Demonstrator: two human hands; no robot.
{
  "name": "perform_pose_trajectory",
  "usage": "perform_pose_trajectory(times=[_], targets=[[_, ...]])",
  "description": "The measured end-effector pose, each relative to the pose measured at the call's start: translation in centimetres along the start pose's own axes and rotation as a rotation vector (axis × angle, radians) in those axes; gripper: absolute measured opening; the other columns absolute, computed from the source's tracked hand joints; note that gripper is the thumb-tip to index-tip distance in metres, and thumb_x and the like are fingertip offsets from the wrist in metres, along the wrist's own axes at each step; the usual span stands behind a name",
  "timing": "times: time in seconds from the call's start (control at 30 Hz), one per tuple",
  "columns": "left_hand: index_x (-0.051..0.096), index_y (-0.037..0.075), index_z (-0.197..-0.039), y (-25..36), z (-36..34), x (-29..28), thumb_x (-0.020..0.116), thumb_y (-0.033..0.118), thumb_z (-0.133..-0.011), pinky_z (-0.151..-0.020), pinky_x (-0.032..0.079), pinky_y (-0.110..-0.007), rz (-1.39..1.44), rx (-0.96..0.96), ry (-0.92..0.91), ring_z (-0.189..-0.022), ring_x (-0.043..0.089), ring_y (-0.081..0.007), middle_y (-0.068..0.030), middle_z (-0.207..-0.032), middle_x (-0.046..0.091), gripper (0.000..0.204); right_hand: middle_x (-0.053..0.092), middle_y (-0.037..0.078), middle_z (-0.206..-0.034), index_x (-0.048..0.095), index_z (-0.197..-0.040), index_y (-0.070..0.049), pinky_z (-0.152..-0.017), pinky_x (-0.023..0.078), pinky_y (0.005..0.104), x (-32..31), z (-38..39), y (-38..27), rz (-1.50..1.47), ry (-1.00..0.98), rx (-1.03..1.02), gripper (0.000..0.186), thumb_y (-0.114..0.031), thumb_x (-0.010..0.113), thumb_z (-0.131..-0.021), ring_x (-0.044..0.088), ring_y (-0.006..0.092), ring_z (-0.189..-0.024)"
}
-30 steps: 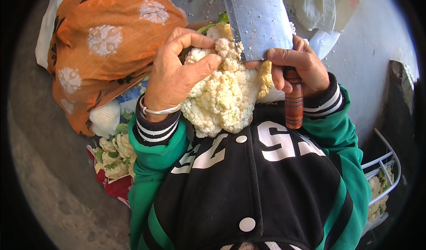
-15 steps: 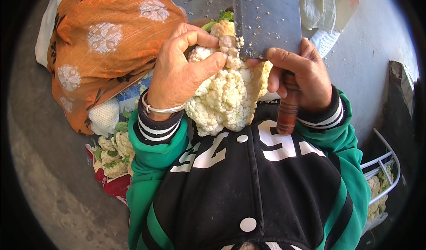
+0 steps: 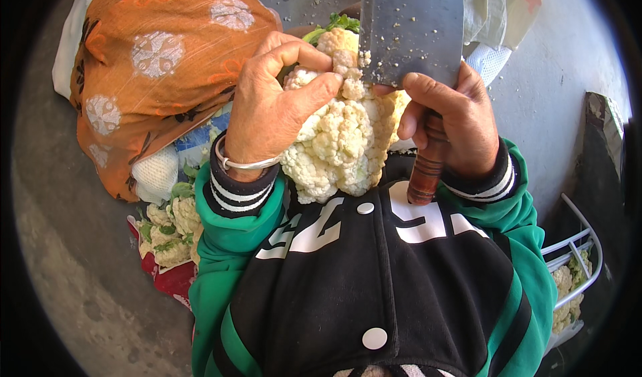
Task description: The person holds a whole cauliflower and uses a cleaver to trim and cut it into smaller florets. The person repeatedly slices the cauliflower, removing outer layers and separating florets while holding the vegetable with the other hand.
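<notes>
A large pale cauliflower point(image 3: 334, 136) is held up close in front of my jacket, with a few green leaves at its far end. My left hand point(image 3: 274, 92) is closed on its upper left side, thumb and forefinger pinching the small florets. My right hand point(image 3: 451, 119) grips a wide cleaver point(image 3: 412, 26) where blade and wooden handle meet, the thumb lying on the blade. The blade's left edge is against the right side of the florets, and white crumbs stick to its face. The handle points down toward my chest. Whatever supports the cauliflower from below is hidden.
To the left lies a bundle covered in orange patterned cloth point(image 3: 167, 62). Below it, cut cauliflower pieces point(image 3: 170, 230) rest on a red bag point(image 3: 175, 282). A white-framed rack or basket point(image 3: 588, 280) with more florets stands at the lower right. A plastic bag point(image 3: 498, 9) lies at the far right.
The cleaver has shifted slightly to the right and tilted, its handle end swinging left. My left hand has kept its pinch on the cauliflower almost unmoved.
</notes>
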State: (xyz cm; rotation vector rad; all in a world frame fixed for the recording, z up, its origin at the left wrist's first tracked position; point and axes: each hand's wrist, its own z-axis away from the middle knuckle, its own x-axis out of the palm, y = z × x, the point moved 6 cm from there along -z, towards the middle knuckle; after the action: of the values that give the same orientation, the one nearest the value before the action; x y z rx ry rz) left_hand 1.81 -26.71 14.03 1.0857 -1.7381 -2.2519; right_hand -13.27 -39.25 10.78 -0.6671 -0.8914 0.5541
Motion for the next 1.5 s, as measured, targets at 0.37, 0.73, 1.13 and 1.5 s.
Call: perform_pose_trajectory(times=[0.37, 0.73, 1.13, 1.5], targets=[[0.07, 0.001, -0.085, 0.7, 0.2, 0.5, 0.077, 0.007, -0.077, -0.083, 0.046, -0.029, 0.016, 0.013, 0.016, -0.09, 0.06, -0.0159, -0.0053, -0.094, 0.061, 0.012, 0.069, 0.009, -0.067, 0.07, -0.093, 0.002, -0.042, 0.043, 0.0228, 0.4, 0.0, 0.2, 0.079, 0.094, -0.065, 0.018, -0.013, 0.059, -0.093, 0.057, 0.0095, -0.046], [0.068, 0.002, -0.087, 0.2, 0.2, 0.1, 0.075, 0.01, -0.081, -0.082, 0.046, -0.028, -0.049, -0.022, 0.0, -0.089, 0.058, -0.0146, -0.0047, -0.096, 0.059, 0.012, 0.065, 0.009, -0.065, 0.062, -0.095, -0.002, -0.039, 0.037, 0.0231, -0.4, -0.6, 1.0, -0.124, -0.066, 0.053, 0.011, -0.013, 0.061, -0.093, 0.051, 0.0119, -0.042], [0.074, 0.004, -0.097, -1.1, 0.8, -0.9, 0.076, 0.021, -0.086, -0.094, 0.047, -0.036, 0.064, 0.01, -0.077, -0.112, 0.059, -0.022, -0.0156, -0.118, 0.061, 0.02, 0.061, 0.009, -0.059, 0.062, -0.095, -0.002, -0.04, 0.04, 0.0244, -1.6, 0.4, 1.0, -0.052, 0.036, 0.088, 0.01, -0.011, 0.064, -0.091, 0.052, 0.0129, -0.042], [0.074, 0.003, -0.095, -1.1, 1.0, -0.8, 0.074, 0.016, -0.085, -0.097, 0.045, -0.037, 0.045, 0.038, -0.084, -0.118, 0.057, -0.0272, -0.0174, -0.122, 0.06, 0.016, 0.065, 0.01, -0.063, 0.065, -0.1, 0.0, -0.04, 0.042, 0.0233, -1.0, -0.3, 2.2, 0.044, 0.017, 0.027, 0.013, -0.01, 0.065, -0.092, 0.056, 0.0113, -0.044]])
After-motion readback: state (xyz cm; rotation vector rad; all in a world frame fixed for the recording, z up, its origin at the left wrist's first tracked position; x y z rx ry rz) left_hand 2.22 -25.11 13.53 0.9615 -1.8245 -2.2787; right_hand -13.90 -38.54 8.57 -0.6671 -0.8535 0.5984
